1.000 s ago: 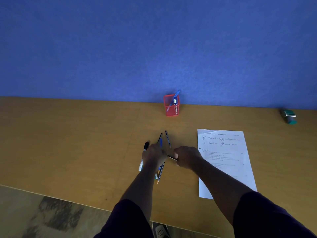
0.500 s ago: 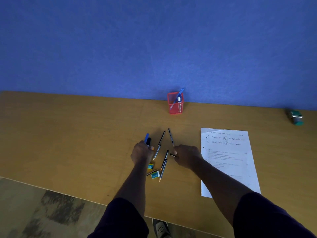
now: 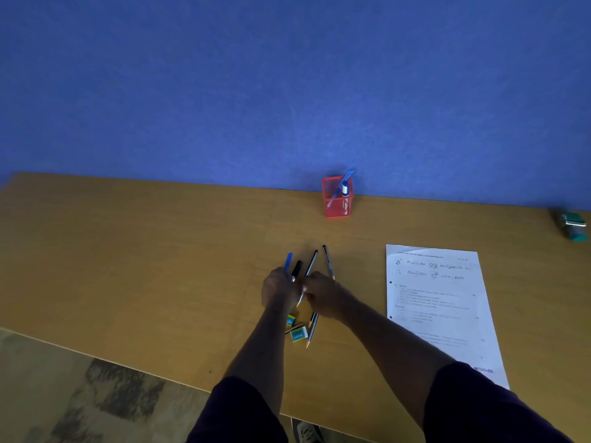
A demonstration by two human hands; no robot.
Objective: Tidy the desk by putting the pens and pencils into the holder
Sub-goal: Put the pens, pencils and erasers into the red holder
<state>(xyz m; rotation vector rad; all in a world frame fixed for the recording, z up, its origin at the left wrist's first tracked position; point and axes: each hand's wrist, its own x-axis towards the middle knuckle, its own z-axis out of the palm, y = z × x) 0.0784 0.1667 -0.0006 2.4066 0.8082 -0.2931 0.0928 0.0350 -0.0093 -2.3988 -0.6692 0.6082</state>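
The loose pens and pencils lie in a fan on the wooden tabletop [image 3: 160,251], near the front edge and well apart from the red wire-mesh holder [image 3: 337,197], which stands against the blue wall [image 3: 287,75] and already carries a blue pen [image 3: 339,187] and a white-capped marker [image 3: 345,190].

The left hand [image 3: 279,290] is curled round a blue-capped pen [image 3: 288,262] and a thick black marker [image 3: 297,268], whose ends stick out past the knuckles. The right hand [image 3: 323,294] is bent over and touching the left; it seems to be pinching the thin dark pencil [image 3: 309,266] that runs up between the two hands, though its fingertips are hidden, so I cannot tell for sure. Another slim dark pen [image 3: 328,262] lies just beside the right hand, and two pencils [image 3: 312,329] lie side by side below the wrists, next to two small yellow-and-teal erasers [image 3: 299,334].

The chief risk, as I judge it, is the bundle: with two thick barrels already in one fist, forcing in a thin pencil could loosen the grip and let one roll toward the front edge and the floor. The forearms hang over the lower pencils and erasers, so a careless lift might sweep them off. The holder looks light and its opening is partly taken up by leaning pens; pushing a handful in at a slant could tip it or jam a tip in the mesh.

A printed white sheet of paper [image 3: 441,314] lies to the right and a teal stapler-like object [image 3: 572,223] at the far right, both clear of the work.
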